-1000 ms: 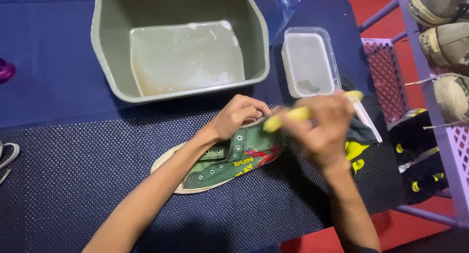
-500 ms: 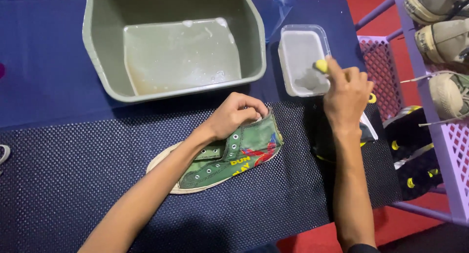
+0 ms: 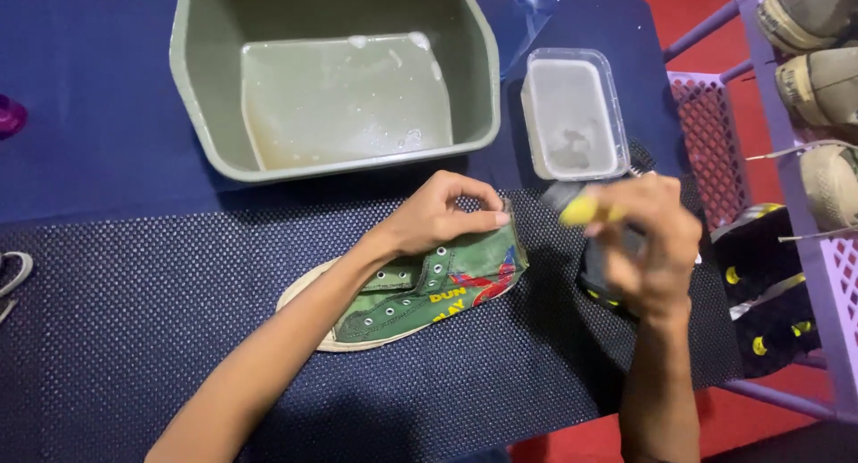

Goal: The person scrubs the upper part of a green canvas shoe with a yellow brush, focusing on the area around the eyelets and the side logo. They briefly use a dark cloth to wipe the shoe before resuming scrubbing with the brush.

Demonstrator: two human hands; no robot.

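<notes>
Dark blue matting (image 3: 134, 338) covers the table. At its back sits a green tub (image 3: 335, 79) of cloudy water. In front of it the left hand (image 3: 438, 220) pinches the upper edge of a green shoe (image 3: 420, 293) lying on its side. Right of the tub stands a clear box (image 3: 572, 114). Below it the right hand (image 3: 648, 244), blurred, grips a yellow-handled brush (image 3: 585, 210) just beside the shoe. Further right, a purple rack (image 3: 804, 204) holds more shoes.

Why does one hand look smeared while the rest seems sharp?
In the head view, the right hand and its yellow-handled brush are motion-blurred; the left hand on the green shoe is crisp. Light is soft, with a dim sheen on the water in the green basin.
</notes>
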